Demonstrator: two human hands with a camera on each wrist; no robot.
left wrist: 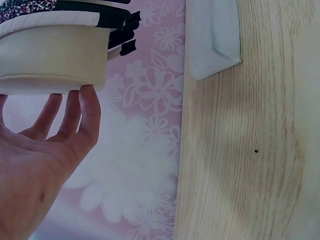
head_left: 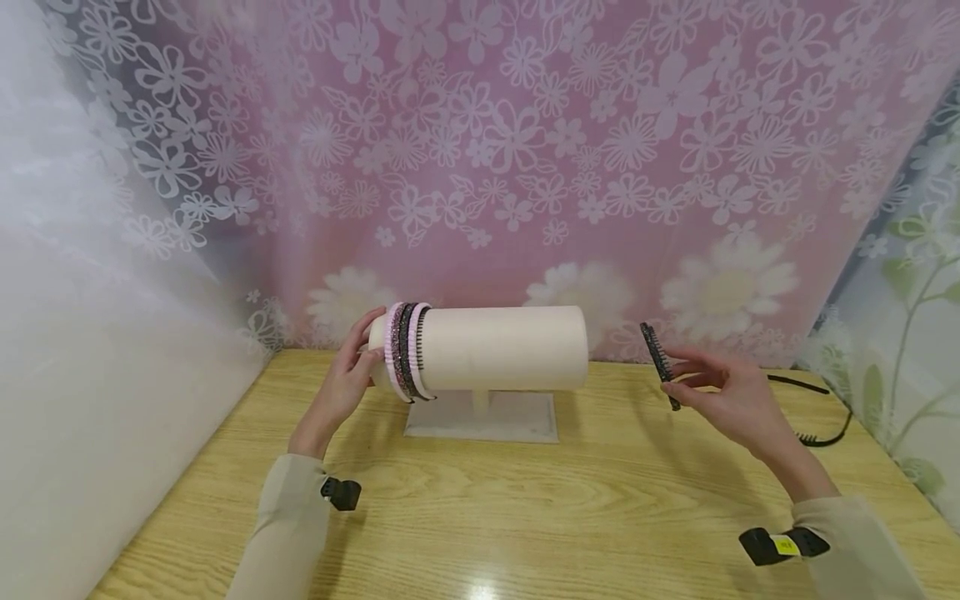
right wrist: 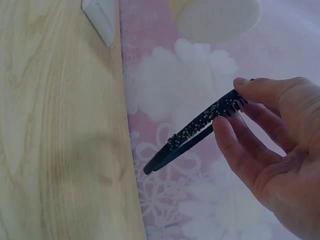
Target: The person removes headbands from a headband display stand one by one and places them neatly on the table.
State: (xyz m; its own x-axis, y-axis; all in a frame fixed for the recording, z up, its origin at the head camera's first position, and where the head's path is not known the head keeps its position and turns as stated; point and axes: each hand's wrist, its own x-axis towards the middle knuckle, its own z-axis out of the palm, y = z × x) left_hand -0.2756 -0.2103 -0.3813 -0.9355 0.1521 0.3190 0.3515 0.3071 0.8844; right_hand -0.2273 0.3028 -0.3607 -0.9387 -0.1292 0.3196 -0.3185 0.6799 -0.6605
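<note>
A cream padded cylinder (head_left: 502,346) lies level on a display stand with a pale flat base (head_left: 525,417). Several headbands circle its left part: pale pink ones (head_left: 422,379) and dark glittery ones (head_left: 406,350). At the cylinder's left end is my left hand (head_left: 347,379); in the left wrist view its loosely bent fingers (left wrist: 90,112) touch the end. To the right of the stand, my right hand (head_left: 723,396) pinches a black headband (head_left: 658,362) between thumb and fingers. Pale glitter and small teeth show on that headband in the right wrist view.
Another black toothed headband (head_left: 832,437) lies on the wooden table (head_left: 480,500) at the right, partly hidden behind my right arm. A pink floral curtain (head_left: 480,167) hangs behind the table, with pale sheets (head_left: 112,333) at the sides.
</note>
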